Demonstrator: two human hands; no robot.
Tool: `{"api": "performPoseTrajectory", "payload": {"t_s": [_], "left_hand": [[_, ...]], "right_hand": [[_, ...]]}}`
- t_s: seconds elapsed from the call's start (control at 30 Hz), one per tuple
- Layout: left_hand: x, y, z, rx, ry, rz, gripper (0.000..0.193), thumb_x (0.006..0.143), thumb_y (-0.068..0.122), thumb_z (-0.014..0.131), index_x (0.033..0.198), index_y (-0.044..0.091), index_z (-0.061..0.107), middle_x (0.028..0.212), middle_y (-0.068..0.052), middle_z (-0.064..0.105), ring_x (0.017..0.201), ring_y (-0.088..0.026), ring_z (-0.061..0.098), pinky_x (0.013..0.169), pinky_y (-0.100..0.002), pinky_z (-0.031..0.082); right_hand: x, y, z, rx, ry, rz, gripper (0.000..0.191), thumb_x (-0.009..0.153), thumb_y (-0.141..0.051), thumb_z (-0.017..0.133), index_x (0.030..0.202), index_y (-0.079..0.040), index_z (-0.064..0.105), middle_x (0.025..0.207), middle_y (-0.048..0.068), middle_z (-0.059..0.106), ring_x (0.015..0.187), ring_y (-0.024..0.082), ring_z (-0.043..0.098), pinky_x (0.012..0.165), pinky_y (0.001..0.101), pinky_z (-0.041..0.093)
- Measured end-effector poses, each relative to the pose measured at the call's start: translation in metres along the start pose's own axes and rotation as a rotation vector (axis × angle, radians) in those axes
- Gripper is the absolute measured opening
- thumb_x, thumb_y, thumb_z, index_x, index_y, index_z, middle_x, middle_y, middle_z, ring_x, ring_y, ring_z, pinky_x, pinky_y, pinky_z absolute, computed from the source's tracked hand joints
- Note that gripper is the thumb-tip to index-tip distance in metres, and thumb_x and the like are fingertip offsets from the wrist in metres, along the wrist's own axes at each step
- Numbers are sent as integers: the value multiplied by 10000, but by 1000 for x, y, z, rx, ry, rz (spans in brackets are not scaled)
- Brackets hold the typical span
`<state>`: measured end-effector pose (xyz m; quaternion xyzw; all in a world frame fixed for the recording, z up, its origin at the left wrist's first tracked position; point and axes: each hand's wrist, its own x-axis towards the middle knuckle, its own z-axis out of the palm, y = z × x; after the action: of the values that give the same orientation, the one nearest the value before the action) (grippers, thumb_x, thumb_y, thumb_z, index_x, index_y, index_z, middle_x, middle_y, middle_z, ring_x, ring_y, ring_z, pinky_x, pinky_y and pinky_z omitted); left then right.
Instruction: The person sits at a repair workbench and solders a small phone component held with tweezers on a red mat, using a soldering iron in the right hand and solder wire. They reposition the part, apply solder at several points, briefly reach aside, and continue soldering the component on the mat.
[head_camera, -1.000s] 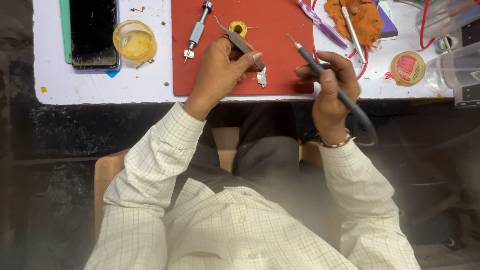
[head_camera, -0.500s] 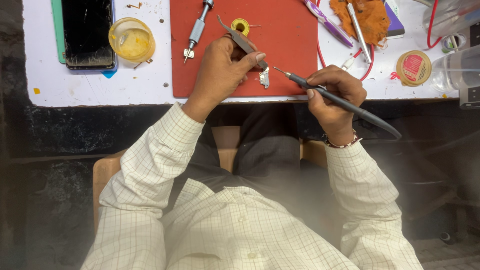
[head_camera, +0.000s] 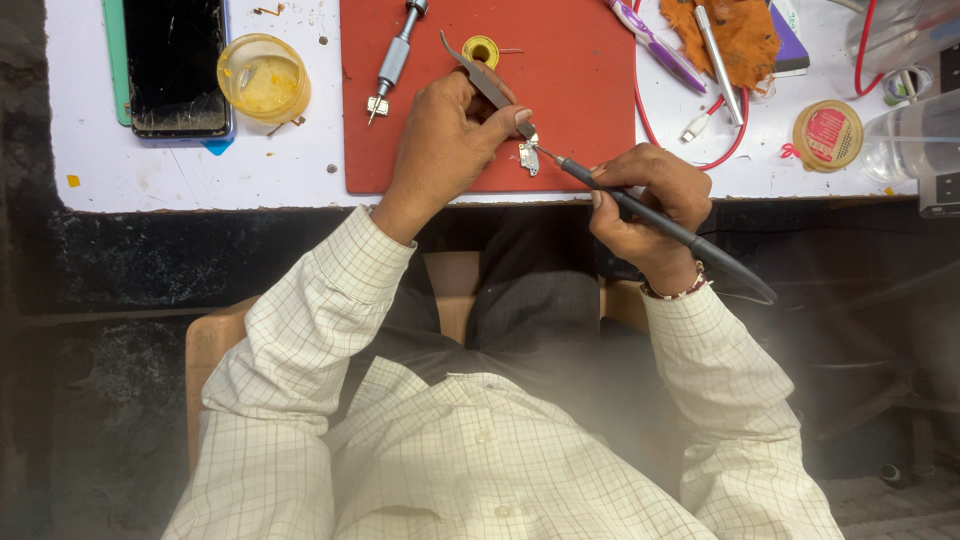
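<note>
Tin (head_camera: 827, 134) (round, red label) beside bottle (head_camera: 915, 140)

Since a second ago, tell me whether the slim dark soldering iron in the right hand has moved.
Yes. The slim dark soldering iron has swung left and down across the red rectangular mat; its tip now meets the small metal part by the left hand's tweezers.

Bright even light on tabletop; dim below; lower-right hazy blur.

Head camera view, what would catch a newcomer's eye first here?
The red mat at the table's middle, where the left hand pinches tweezers onto a small metal part. The right hand aims a dark soldering iron at that part. A cracked phone lies far left.
</note>
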<state>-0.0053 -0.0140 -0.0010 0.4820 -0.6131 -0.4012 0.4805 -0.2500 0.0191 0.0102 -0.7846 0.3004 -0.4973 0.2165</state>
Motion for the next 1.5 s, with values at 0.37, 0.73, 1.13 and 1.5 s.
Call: {"api": "performPoseTrajectory", "payload": {"t_s": [0.37,0.73,1.13,1.5], "left_hand": [[-1,0,0,11,4,14,165,960,157,746,980,25,648,840,-93,777,811,-150,810,707,-262,664],[0,-1,1,20,6,18,157,961,150,739,988,23,652,839,-90,780,809,-149,811,702,-257,664],[0,0,1,10,2,0,149,962,144,736,978,21,653,842,-89,782,810,-150,814,703,-258,667],[1,-2,2,31,5,12,139,961,136,736,972,25,653,827,-94,781,799,-153,813,702,-260,670]], "right_hand": [[1,0,1,-58,-9,-13,145,829,38,731,957,28,664,873,133,714,758,191,704,578,235,507],[2,1,1,-54,-4,-22,141,831,36,734,955,30,667,867,135,715,750,194,704,573,239,508],[5,-6,2,-90,-11,-4,145,810,72,719,940,31,670,864,124,713,742,185,691,582,237,504],[5,-12,2,-137,5,50,127,830,44,735,947,29,686,851,95,710,718,162,675,575,223,500]]}}
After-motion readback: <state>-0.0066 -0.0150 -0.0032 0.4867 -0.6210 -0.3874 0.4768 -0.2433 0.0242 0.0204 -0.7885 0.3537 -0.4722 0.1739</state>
